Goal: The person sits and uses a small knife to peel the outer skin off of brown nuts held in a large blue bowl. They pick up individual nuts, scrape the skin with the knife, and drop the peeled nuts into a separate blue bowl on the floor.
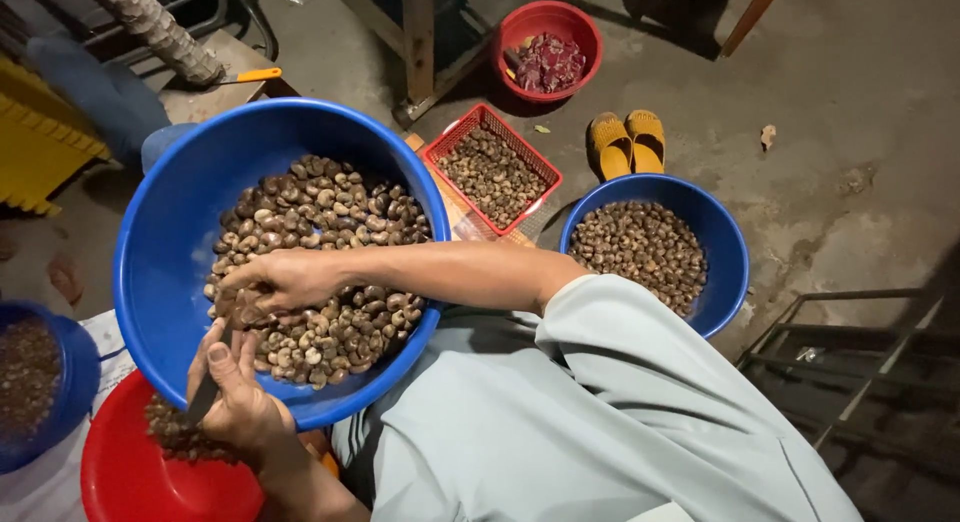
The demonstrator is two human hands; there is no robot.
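**Two hands met over the big blue basin of nuts**

Pale sleeve and lap filled the bottom of the view, nearest the lens, and from there both arms reached out to the work. Which arm was which took a moment: the arm crossing from the sleeved shoulder ended in the right hand (275, 282), laid palm-down on the heap, its fingers pinched narrow around what looked like a single nut. Below it the left hand (235, 397) was curled shut on a dark, slim tool (205, 397), a blade or pick, though I could not tell which. The tool's tip pointed up toward the pinched nut, so the two hands sat close together, nearly touching.

All of it happened over the large blue basin (165, 252), which rested against the person's knees, keeping the mottled brown nuts (330, 252) within easy reach. A red basin (125, 477) sat directly under the left hand, seemingly placed to catch what fell; a small dark heap lay in it. Further out on the concrete floor stood a red mesh basket (452, 142) of smaller pieces and a second blue basin (730, 272) of nuts, with yellow slippers (627, 142) parked just beyond.
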